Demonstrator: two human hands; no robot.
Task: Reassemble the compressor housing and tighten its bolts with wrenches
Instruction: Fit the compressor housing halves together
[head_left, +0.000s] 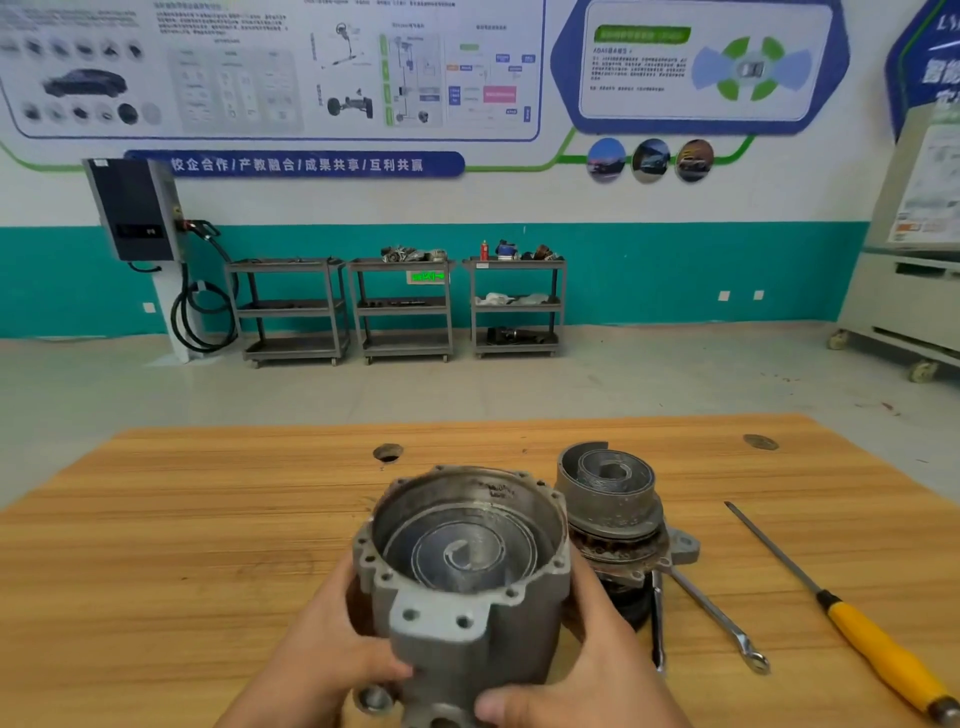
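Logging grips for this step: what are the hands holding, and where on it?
Both grip the housing by its outer wall: left hand on its left side, right hand on its right.

Wooden table (182, 519), compressor body (613, 512), 2 wrenches (719, 621), yellow-handled screwdriver (878, 649)

A blue banner (296, 164) on the wall reads "校企合作 / 产教融合 / 成果共享 / 互利共赢" in white characters. On the hexagonal poster (701, 104) up to its right, one heading begins "ADAS"; the rest is too blurred to read. The fine print on the large left poster (234, 78) and the green lit sign (427, 276) on the middle cart (402, 340) cannot be made out.
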